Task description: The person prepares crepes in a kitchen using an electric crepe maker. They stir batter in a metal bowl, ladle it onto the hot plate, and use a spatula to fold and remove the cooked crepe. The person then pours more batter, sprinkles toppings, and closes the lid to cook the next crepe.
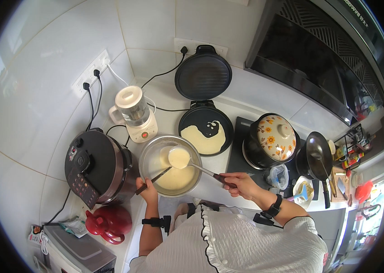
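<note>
My right hand [241, 186] grips the dark handle of a metal ladle [179, 157], whose bowl is full of pale yellow batter. The ladle is over a wide stainless steel bowl [142, 169] holding more of the same batter [175, 181]. Dark chopsticks [158, 176] are in my left hand [149, 191], by the bowl's near left side, with their tips over the batter. Beyond the bowl stands an opened electric griddle [231, 130], its ridged lid [205, 75] raised. A layer of batter [204, 141] covers part of its lower plate, with a dark uncovered patch at the back.
Left of the bowl are an electric pressure cooker [88, 160], a glass kettle [135, 114] and a red vacuum jug [117, 221]. Rightward, a pot with a flowered lid [275, 136] and a wok [316, 153] stand by a white dish [300, 201]. A power cord [164, 72] runs behind the griddle.
</note>
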The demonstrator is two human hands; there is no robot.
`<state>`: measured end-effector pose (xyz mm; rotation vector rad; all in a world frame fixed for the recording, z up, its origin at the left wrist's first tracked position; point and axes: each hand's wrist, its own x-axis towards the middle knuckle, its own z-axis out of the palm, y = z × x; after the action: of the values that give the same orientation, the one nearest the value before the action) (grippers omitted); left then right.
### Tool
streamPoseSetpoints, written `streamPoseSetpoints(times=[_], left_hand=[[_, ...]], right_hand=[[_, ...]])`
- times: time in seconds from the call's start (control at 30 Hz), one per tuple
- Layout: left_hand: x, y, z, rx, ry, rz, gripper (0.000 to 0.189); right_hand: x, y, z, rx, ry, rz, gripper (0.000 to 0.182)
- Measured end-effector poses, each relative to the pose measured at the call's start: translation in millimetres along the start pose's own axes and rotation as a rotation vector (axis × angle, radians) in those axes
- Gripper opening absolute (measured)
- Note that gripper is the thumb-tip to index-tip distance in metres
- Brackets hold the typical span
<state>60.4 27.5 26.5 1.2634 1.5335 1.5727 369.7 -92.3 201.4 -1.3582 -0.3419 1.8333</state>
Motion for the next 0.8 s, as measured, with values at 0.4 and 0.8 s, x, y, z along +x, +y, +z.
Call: streamPoseSetpoints(times=[0.4,0.8], left_hand=[[-8,-33,-7,-0.051,0.101,-0.088,0.018],[-23,-42,-5,-0.179,0.131,-0.136,0.011]], right_hand=[[19,22,-9,0.009,-0.015,0.08,0.037],[-14,-28,-16,0.104,-0.043,0.027,0.036]])
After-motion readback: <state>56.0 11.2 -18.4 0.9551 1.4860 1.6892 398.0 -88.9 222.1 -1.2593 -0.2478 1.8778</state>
